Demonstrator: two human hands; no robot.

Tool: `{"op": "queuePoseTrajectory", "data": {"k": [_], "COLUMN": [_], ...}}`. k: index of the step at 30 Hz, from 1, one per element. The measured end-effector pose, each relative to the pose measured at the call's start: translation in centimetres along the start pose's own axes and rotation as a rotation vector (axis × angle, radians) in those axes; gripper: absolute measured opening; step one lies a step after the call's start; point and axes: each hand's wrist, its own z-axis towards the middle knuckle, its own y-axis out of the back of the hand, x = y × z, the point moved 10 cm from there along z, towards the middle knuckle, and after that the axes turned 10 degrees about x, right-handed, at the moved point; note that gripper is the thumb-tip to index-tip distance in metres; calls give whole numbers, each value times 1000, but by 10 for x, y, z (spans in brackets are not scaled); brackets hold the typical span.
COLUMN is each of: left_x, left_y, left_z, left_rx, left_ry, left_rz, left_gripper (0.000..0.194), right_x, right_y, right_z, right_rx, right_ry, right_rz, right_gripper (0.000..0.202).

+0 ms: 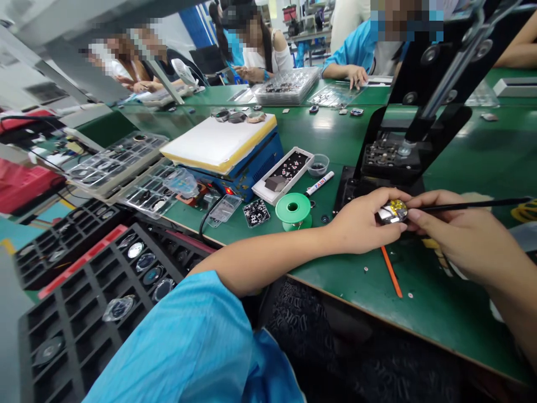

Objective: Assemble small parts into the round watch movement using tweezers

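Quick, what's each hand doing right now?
Left hand: closed, holding a shiny round watch part.
Right hand: closed, holding a slim black tool, fingertips at the watch part.

A workshop for assembling small goods: people [277,53] work across a long green bench [335,137] that carries a press [392,159], a spool [293,208] and a box [265,193] of tiny parts (black compartment trays [88,286] flank it, partly filled).

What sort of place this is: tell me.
Likely a small-parts assembly workshop, perhaps for watches: a black tray holds round watch-like pieces in compartments, a green spool sits on a green workbench, and people are along its far side.
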Motion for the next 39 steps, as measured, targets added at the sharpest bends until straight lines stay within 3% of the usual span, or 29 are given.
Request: {"op": "queuePoseTrajectory", "data": {"k": [6,11,16,22,29,33,39], "left_x": [-3,-3,-10,-8,12,17,8], "left_y": [0,2,9,11,18,22,22], "left_z": [-1,-1,-3,-4,-10,-12,-10], "left_rx": [-10,-14,-62,-34,-26,-39,-56], "left_ry": [-6,-40,-57,56,209,234,234], "left_rz": [-6,7,52,85,146,194,210], "left_gripper": [46,45,45,48,60,62,59], "right_x": [-8,-7,9,18,26,26,31], "right_y": [4,-2,-9,-13,-19,-15,-16], "right_z": [2,3,4,8,7,7,5], "right_rx": [-1,17,35,70,135,136,139], "right_ry": [21,18,151,226,248,208,242], "right_rz": [-88,25,8,56,28,27,12], "right_gripper": [36,35,24,13,5,7,6]}}
